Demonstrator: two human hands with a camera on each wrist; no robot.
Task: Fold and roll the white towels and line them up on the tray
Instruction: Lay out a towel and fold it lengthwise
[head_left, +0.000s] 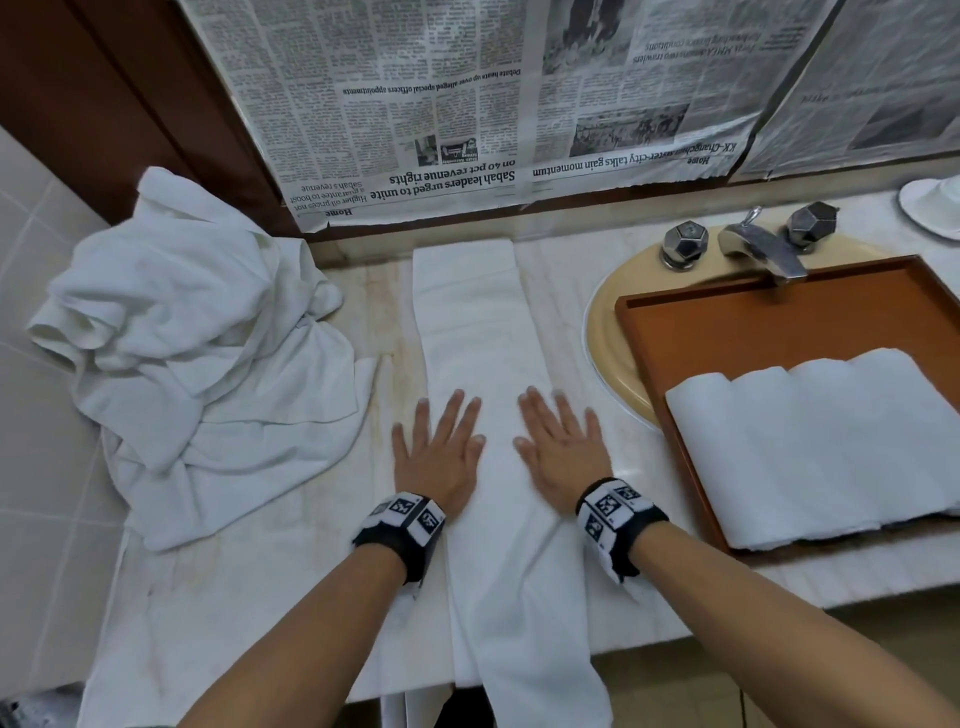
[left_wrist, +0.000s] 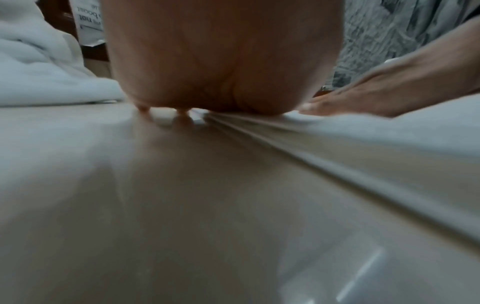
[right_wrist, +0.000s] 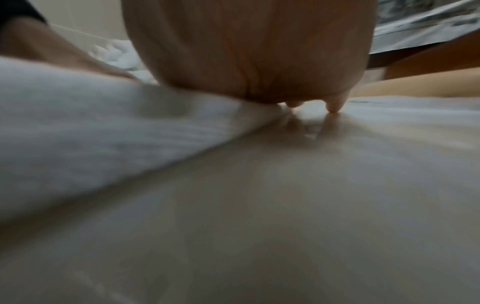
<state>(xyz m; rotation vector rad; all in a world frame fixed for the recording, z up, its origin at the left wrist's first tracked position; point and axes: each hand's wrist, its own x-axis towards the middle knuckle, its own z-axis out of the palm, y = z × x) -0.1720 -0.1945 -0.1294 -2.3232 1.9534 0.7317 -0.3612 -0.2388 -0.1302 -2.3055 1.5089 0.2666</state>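
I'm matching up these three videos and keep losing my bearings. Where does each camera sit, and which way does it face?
Head: above, looking down at the counter, folded towel, tray; both forearms, left hand and right hand show.
Left wrist: low over the counter, looking along the left hand; the right hand shows at right.
Right wrist: low, looking along the right hand; the left hand shows at left.
Shared: all three show both hands and the folded towel.

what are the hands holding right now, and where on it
Nothing is gripped. Left hand and right hand lie flat, pressing the long folded towel along its left and right edges.
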